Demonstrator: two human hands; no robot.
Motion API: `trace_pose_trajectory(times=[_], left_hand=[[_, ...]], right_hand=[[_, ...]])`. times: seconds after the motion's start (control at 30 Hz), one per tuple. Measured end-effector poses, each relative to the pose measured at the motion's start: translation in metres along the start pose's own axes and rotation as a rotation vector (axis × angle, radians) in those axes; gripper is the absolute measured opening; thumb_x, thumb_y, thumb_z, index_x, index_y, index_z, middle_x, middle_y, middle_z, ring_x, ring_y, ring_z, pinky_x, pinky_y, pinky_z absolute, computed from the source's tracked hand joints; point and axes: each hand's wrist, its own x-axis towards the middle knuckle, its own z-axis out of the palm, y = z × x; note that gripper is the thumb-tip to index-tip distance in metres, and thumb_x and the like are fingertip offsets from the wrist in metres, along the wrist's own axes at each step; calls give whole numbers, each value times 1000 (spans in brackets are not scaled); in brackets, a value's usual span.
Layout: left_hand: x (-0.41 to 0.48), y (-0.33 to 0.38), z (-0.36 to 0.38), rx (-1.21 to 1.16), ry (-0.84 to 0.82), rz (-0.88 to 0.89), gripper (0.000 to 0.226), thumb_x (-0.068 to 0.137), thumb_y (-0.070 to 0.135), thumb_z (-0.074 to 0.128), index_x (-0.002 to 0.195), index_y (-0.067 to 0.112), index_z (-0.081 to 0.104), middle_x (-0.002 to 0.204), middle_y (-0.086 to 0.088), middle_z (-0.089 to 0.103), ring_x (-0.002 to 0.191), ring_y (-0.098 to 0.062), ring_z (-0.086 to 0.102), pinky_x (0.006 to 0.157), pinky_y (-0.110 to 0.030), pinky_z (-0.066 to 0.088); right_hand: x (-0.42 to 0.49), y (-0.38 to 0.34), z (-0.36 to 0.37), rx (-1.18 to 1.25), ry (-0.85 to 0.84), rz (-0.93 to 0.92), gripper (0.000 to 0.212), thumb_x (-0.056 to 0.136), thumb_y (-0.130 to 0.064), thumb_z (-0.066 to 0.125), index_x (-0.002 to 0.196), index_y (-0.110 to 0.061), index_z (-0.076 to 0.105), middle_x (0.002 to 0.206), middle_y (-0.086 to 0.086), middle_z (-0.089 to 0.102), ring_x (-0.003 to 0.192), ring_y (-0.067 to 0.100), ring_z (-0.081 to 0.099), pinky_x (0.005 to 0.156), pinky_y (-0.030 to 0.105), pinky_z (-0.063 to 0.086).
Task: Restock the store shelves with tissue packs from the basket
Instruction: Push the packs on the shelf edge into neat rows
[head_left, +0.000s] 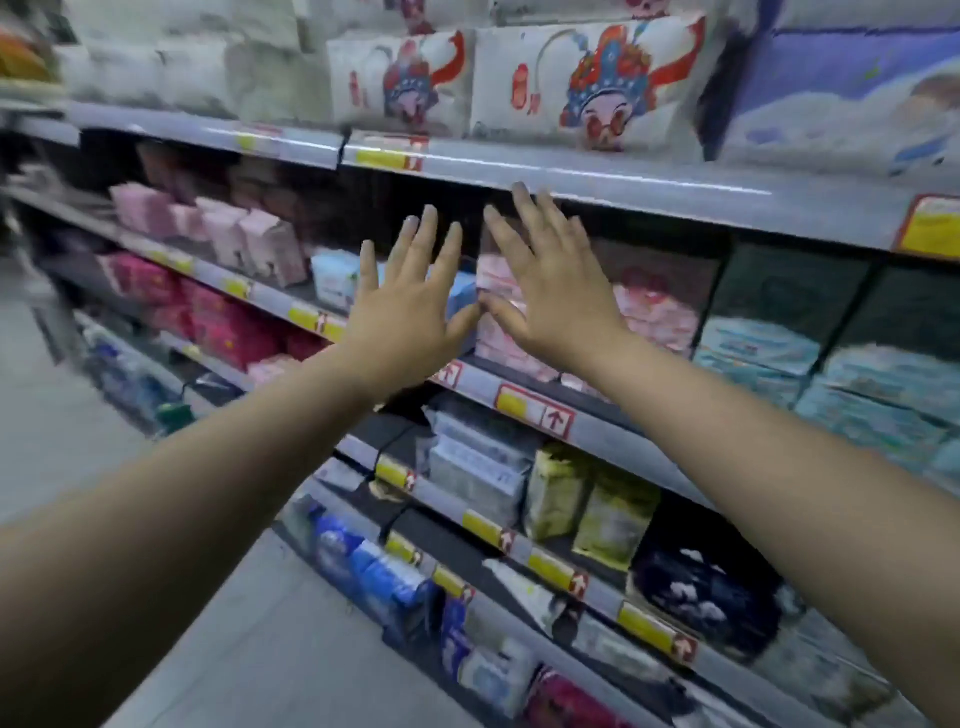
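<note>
Left hand (410, 306) and right hand (550, 291) spread flat, holding nothing, thumbs almost touching, before pink plastic-wrapped tissue packs (655, 307) on the grey metal shelf (613, 437); 2 white cartoon-printed packs (587, 78) sit above.

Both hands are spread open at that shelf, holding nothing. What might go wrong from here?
1. The right hand is spread over a pink pack that sits near the shelf's front edge; an uneven push might tip it off.
2. The left hand is close to a light blue pack and might knock it askew.
Whether either hand touches a pack is unclear.
</note>
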Motion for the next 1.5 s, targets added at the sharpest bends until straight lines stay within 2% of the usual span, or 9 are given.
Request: trace_pose_trajectory(times=[0.13,0.3,0.67,0.87,1.1,1.33,1.5], left_hand=[[-55,-75,26,47,-176,-174,79,98,62,25,155,22,-12,162,-3,-20,150,-20,-17,117,-51,-10],[-135,-176,50,76,-375,-401,78,96,65,20,155,24,-13,162,-3,-22,149,-20,-18,117,-51,-11],[-349,-365,83,65,-588,-933,76,98,61,23,156,22,-8,163,-7,-17,150,-24,-13,117,-55,-7],[-467,-412,109,18,-722,-1294,76,98,62,22,156,21,-7,163,-7,-17,150,-24,-13,117,-56,-7],[-555,-447,154,-83,-749,-1654,78,98,62,22,156,19,-6,163,-9,-16,150,-25,-12,116,-56,-8],[-613,-473,230,-176,-769,-1898,78,98,63,21,156,20,-9,163,-9,-17,150,-26,-12,117,-56,-7],[-667,-497,307,-291,-784,-2005,77,99,62,21,155,21,-11,162,-9,-19,150,-25,-15,116,-56,-9]], right_hand=[[8,-65,67,77,-167,-79,76,96,-53,46,157,-21,12,164,11,2,151,30,1,120,48,4],[21,-167,150,136,-386,-182,76,98,-56,37,157,-22,4,165,8,-6,151,27,-6,121,48,2],[10,-435,300,276,-734,-478,77,97,-57,38,157,-23,5,164,12,1,151,32,2,120,50,4],[-27,-557,361,343,-910,-716,76,98,-58,34,157,-24,1,164,11,-4,151,32,-3,120,50,2],[-63,-665,436,348,-1033,-1045,74,99,-58,29,157,-23,-2,164,12,-5,151,33,-5,120,51,3],[-92,-744,523,314,-1075,-1251,75,98,-61,28,157,-24,-2,164,12,-5,151,34,-5,120,52,3],[-144,-803,606,277,-1110,-1295,77,97,-64,29,157,-26,-1,165,10,-2,151,33,-2,119,53,5]])
